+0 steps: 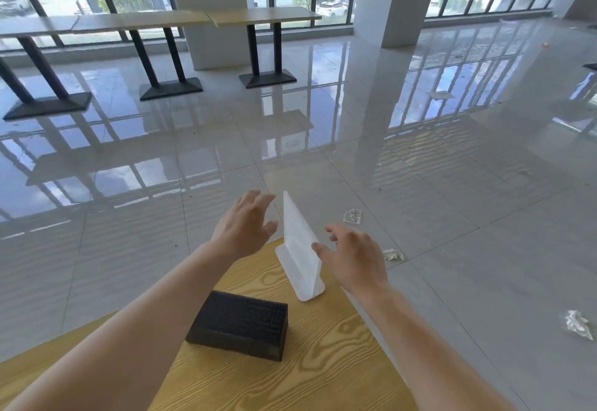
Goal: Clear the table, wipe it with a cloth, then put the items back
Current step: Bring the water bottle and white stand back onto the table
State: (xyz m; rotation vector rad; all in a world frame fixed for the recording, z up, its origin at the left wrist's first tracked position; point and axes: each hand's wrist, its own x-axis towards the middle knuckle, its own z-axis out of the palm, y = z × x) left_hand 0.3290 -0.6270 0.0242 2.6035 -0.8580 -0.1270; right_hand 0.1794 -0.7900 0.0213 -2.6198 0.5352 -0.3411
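A white acrylic sign stand (298, 249) stands upright near the far corner of the wooden table (323, 362). My left hand (247, 226) hovers just left of the stand with fingers spread, holding nothing. On the stand's right, my right hand (352, 257) is also spread, its thumb close to the stand's edge; I cannot tell whether it touches. A dark, patterned rectangular box (240, 326) lies flat on the table, nearer to me and under my left forearm. No cloth is in view.
Crumpled paper scraps (352, 216) (392, 254) (578, 325) lie on the glossy tiled floor to the table's right. Long tables on black pedestal legs (265, 17) stand by the windows far ahead. White pillars (394, 0) rise behind.
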